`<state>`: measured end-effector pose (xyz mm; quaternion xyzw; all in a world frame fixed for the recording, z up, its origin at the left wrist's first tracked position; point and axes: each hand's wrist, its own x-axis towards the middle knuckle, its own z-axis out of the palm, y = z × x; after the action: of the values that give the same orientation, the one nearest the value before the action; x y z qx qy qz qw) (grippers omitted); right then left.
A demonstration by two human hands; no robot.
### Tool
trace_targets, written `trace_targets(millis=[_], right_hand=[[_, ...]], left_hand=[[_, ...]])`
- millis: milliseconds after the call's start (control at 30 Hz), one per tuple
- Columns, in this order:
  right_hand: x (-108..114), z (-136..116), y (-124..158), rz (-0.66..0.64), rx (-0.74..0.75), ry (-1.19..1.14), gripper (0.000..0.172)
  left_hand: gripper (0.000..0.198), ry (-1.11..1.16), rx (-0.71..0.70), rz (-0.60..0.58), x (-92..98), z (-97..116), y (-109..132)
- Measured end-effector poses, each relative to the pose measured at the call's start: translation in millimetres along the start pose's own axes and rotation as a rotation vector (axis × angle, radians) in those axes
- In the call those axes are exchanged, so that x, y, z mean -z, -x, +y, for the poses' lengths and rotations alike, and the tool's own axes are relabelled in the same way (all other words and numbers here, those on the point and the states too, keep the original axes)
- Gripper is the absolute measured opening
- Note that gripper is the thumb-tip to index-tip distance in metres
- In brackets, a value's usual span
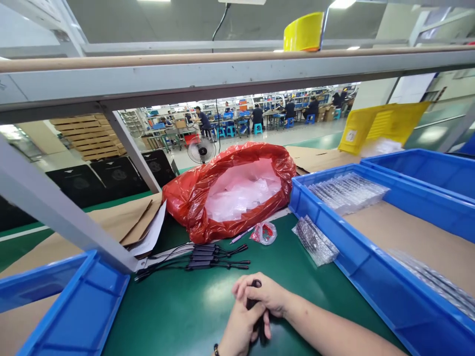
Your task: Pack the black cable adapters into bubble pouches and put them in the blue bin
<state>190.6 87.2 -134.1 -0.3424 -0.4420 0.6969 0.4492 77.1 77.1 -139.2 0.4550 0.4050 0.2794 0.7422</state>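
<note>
My left hand (240, 321) and my right hand (269, 295) meet over the green tabletop, both closed around a folded black cable (263, 335). Its looped end shows above the fingers and more of it pokes out underneath; the middle is hidden by my hands. Just beyond them, several black cables with box-shaped middles (203, 258) lie side by side. A pen (241, 236) and a clear roll of tape with red print (264, 233) rest farther back. To the right, a stack of clear bagged items (315, 241) leans by a blue bin.
A red plastic bag (193, 217) full of clear pouches (245, 195) stands at the back. The blue bin (356, 257) on the right holds rows of bagged items (347, 190). Another blue bin (85, 301) is at left, near a slanted metal post (70, 202). A shelf beam (222, 74) crosses above.
</note>
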Motion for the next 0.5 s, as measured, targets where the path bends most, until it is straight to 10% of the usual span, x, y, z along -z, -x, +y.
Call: trace_targets(millis=[500], right_hand=[[2.9,-13.1,0.6,0.068,0.235,-0.064,0.044]], left_hand=[[0.036,-0.071,0.18,-0.226,9.4,-2.8,-6.0]])
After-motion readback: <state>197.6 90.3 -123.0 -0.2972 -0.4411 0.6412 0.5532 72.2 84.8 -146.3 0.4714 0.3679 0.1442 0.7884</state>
